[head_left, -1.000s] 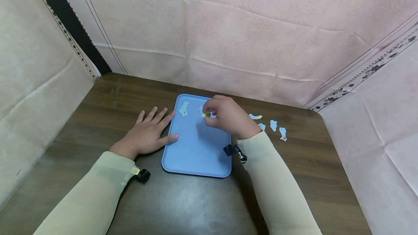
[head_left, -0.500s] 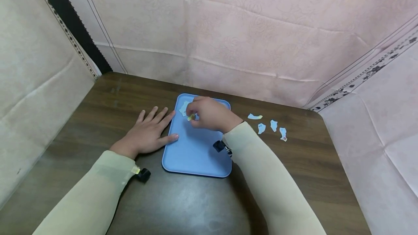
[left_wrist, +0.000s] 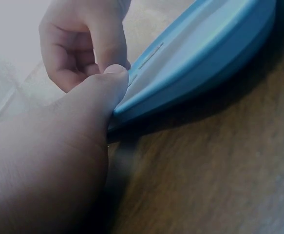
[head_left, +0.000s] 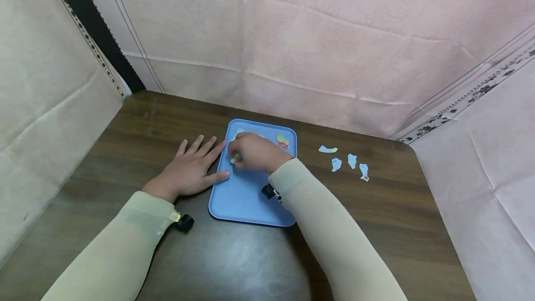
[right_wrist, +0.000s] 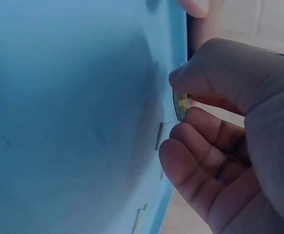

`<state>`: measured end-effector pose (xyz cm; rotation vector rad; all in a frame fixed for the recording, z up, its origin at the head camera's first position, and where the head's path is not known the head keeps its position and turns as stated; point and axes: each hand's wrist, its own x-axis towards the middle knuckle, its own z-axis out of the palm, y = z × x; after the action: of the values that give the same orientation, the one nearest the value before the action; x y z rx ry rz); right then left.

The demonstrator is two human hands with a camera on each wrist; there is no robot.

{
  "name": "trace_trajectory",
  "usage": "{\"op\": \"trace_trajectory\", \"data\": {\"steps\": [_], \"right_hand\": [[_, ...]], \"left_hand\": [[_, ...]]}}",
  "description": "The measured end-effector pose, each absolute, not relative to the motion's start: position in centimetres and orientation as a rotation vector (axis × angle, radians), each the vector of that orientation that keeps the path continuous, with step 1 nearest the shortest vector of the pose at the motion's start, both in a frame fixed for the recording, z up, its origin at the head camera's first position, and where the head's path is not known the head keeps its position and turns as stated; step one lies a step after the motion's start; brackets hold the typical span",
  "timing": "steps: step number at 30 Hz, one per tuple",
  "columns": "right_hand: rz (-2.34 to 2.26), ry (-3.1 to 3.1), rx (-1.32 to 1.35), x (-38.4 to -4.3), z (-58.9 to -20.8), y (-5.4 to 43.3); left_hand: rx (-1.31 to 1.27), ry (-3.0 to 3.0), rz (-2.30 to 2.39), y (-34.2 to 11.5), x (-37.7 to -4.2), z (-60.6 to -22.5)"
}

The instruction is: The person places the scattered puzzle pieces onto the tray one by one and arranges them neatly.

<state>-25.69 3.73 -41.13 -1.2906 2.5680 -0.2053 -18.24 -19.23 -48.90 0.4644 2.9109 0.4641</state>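
My right hand [head_left: 258, 153] is over the left side of a blue tray [head_left: 251, 201]. Between thumb and fingers it pinches a small flat puzzle piece [right_wrist: 181, 103] with yellow on it, tilted on edge in the right wrist view. On the tray's far right lies a piece with a yellow and red print [head_left: 283, 141]. A pale blue piece [head_left: 239, 131] at the far left is mostly hidden by the right hand. My left hand [head_left: 185, 171] is spread flat on the table, its thumb [left_wrist: 113, 78] resting over the tray's left rim.
Several pale blue, irregular pieces [head_left: 352, 160] lie loose on the brown wooden table [head_left: 401, 226], right of the tray. Patterned cloth [head_left: 301, 50] hangs behind the table and along both sides. A small black camera sits on each wrist.
My right hand has moved left and slightly nearer across the tray, still pinching the piece. The yellow and red piece at the tray's far right has come into sight. The left hand stays put.
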Motion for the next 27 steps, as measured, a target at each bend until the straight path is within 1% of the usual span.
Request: {"op": "trace_trajectory", "data": {"steps": [12,27], "right_hand": [[-0.185,2.544,-1.199,-25.9,-41.9,3.5],[-0.217,2.55,-1.179,-25.7,-42.4,3.5]], "left_hand": [[0.473,2.905,0.482,-19.3,-18.2,-48.7],[0.464,2.902,0.493,-19.2,-18.2,-48.7]]}}
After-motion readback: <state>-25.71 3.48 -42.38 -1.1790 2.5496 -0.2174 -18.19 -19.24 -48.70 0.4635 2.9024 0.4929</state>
